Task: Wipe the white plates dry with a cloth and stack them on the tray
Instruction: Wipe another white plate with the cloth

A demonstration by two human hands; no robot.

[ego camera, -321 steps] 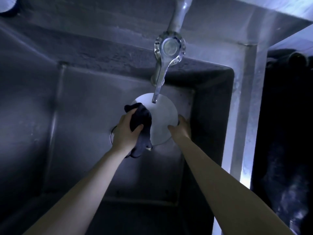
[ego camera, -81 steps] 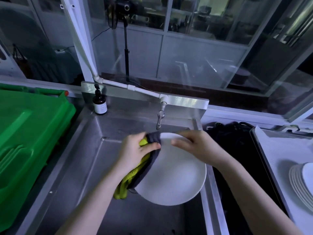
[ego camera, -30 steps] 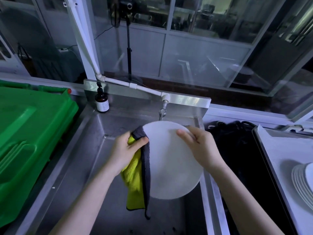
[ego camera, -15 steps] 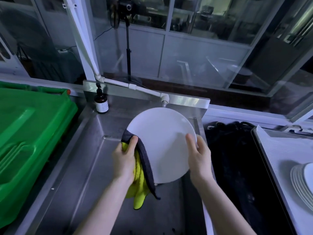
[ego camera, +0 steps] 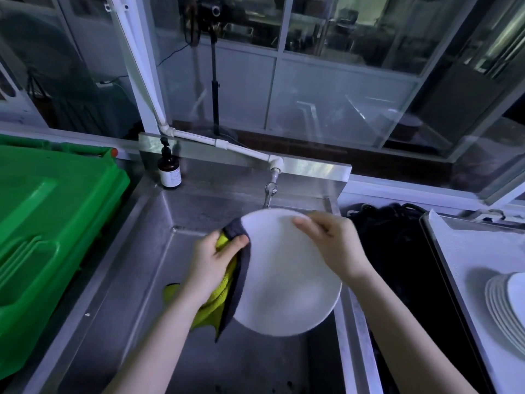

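And the plate point(ego camera: 287, 280) comes down! Half a second ago it was tipped up with its face to the camera; now it lies much flatter over the sink point(ego camera: 255, 362), just below the tap point(ego camera: 270, 191). The right hand point(ego camera: 335, 245) has jumped from the near right edge to the far right rim, fingers laid over the top face. The thumb is hidden, but it looks like a hold on the rim. The left hand point(ego camera: 211, 265) hasn't let go: its thumb pinches the cloth point(ego camera: 218, 305) onto the plate's left rim, grey side on the plate and yellow folds hanging below. That reads as a turn of the plate through the cloth, so the wiping is probably in its last strokes and the carry to the right comes after.

Now the containers. The tray point(ego camera: 466, 251) sits to the right, well apart from the plate, with a stack of white plates point(ego camera: 502, 308) fanned at its right edge. Between sink and tray lies a dark heap that can't be made out. At far left stands a big green bin point(ego camera: 56, 223), lid on. A brown bottle point(ego camera: 169, 172) stands at the sink's far left corner.
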